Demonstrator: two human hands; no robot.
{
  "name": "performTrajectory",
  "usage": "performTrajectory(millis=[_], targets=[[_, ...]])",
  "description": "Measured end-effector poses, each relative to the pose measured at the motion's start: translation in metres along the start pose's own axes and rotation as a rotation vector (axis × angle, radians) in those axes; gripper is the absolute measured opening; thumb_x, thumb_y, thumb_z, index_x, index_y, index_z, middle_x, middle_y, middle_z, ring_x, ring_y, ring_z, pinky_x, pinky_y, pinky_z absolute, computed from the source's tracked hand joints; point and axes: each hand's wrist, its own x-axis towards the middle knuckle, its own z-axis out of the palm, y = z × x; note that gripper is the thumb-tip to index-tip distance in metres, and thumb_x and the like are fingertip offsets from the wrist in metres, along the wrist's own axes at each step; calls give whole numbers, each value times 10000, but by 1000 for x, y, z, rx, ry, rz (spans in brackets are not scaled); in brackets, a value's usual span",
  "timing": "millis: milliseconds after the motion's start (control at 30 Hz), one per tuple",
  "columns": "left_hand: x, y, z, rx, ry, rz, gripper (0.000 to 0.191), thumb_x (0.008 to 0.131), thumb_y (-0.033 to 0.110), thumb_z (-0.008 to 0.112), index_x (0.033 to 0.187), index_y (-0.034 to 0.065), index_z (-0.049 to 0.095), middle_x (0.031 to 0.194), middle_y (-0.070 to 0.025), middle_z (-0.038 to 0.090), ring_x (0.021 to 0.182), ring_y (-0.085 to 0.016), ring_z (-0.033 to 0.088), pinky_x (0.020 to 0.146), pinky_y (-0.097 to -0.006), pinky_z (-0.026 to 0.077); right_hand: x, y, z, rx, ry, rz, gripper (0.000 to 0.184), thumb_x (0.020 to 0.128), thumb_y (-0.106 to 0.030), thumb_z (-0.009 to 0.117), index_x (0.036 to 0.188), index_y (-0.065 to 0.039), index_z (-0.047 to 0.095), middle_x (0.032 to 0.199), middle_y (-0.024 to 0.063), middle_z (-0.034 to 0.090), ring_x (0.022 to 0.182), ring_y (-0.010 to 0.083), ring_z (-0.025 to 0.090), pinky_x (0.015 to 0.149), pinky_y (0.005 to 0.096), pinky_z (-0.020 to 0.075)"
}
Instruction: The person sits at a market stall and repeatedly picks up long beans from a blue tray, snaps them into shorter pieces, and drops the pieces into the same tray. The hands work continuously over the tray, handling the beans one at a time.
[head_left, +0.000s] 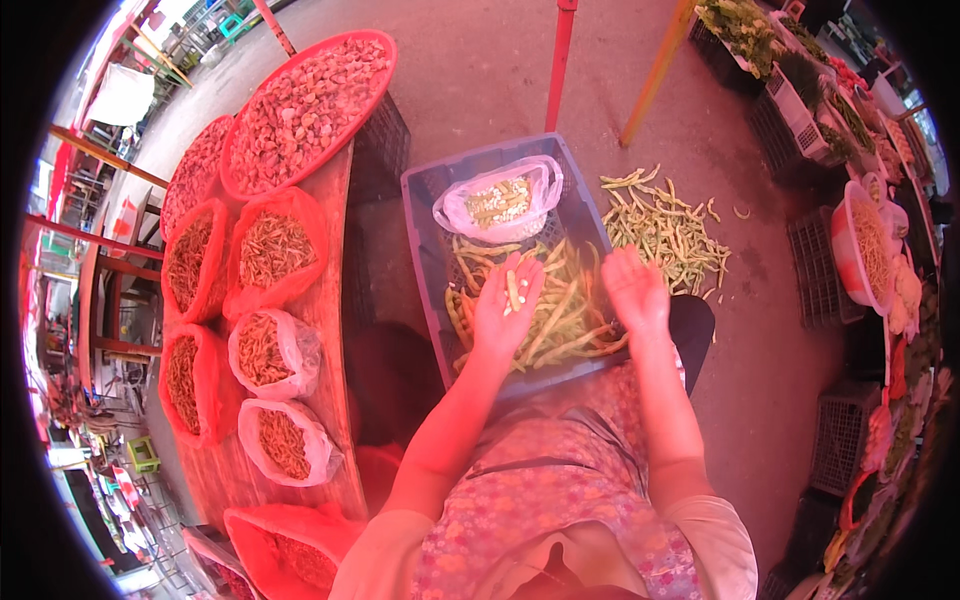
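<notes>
My left hand (510, 304) is palm up over a blue plastic crate (421, 225), with a short piece of bean pod (513, 291) and a few white beans lying on the open palm. My right hand (635, 289), also palm up with fingers apart, is empty above the crate's right edge. Long yellow-green bean pods (559, 322) fill the near part of the crate. At its far end sits a clear plastic bag (450, 217) of white shelled beans and pod pieces (499, 204).
Right of the crate, a heap of bean pods (664, 232) lies on the ground. A wooden table (330, 315) on the left bears bags of dried goods (277, 251) and a large red tray (392, 64). Poles (561, 75) stand ahead; vegetable crates (806, 262) line the right.
</notes>
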Motion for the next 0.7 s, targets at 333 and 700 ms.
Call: performTrajectory(millis=[333,700], targets=[[-10,-13,7,264,-84,40,489,990,289,423,1365,-20,374,1389,-178,409,1305,-276,370,1093,-404,311,-49,94,28,-1555,-404,-458,248,797,-167,706,959,-4,613,836,47,634,757,127,593,703,271,483],[-10,-8,4,388,96,17,297,951,236,532,1144,11,551,861,-49,568,740,-127,528,602,-239,429,-45,72,23,-657,-210,230,223,896,-108,494,1045,31,586,918,78,601,771,140,544,663,283,462]])
